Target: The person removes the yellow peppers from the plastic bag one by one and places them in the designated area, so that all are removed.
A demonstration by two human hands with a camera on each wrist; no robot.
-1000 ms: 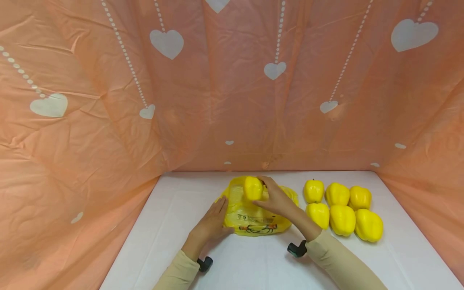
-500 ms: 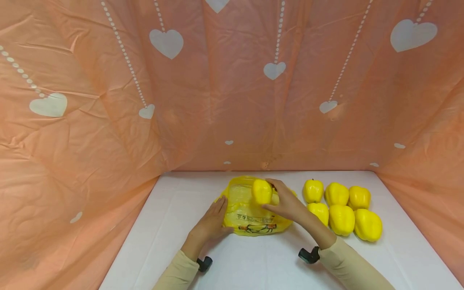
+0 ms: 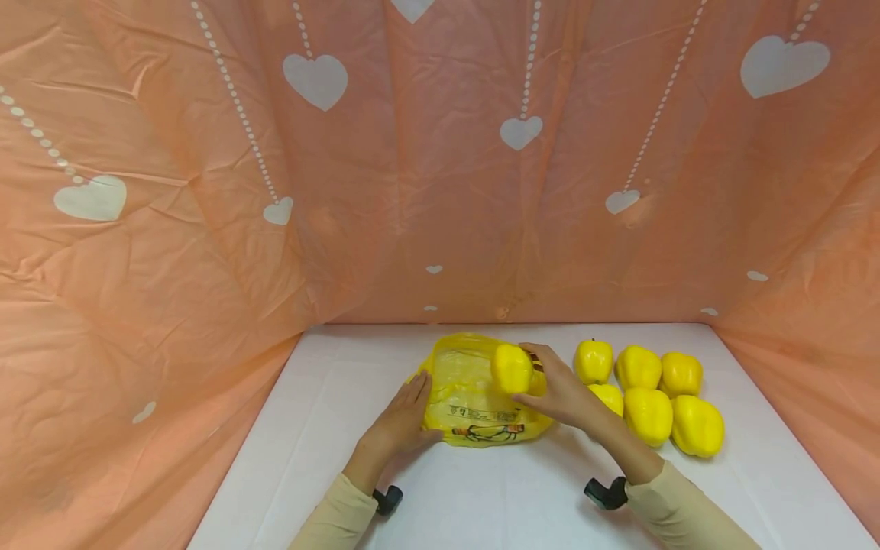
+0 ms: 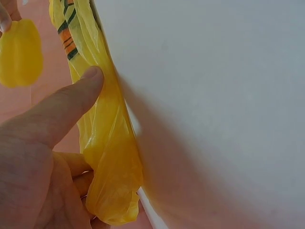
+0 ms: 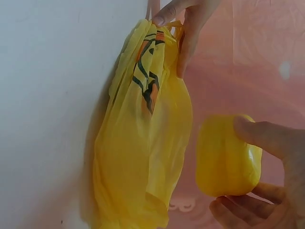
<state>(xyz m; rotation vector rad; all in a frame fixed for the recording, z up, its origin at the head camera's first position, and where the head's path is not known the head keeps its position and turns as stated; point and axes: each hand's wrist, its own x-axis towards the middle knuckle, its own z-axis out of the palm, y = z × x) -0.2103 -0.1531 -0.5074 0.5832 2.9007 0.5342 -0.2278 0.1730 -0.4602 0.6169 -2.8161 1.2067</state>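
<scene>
A yellow bell pepper (image 3: 512, 369) is in my right hand (image 3: 560, 389), gripped between thumb and fingers above the right part of a yellow plastic bag (image 3: 474, 420). The right wrist view shows this bell pepper (image 5: 228, 155) apart from the bag (image 5: 143, 138). My left hand (image 3: 400, 420) holds the bag at its left edge. In the left wrist view the thumb (image 4: 71, 102) lies across the crinkled plastic (image 4: 112, 157), with fingers on its other side. Dark and orange print marks the bag's near side.
Several yellow bell peppers (image 3: 648, 416) stand in two rows at the right of the white table (image 3: 467, 504); my right forearm partly covers one. A peach curtain with white hearts (image 3: 440, 191) hangs behind and at both sides.
My right hand has moved to the right with the bell pepper, from over the bag's middle to its right part. The left hand has stayed at the bag's left edge.
</scene>
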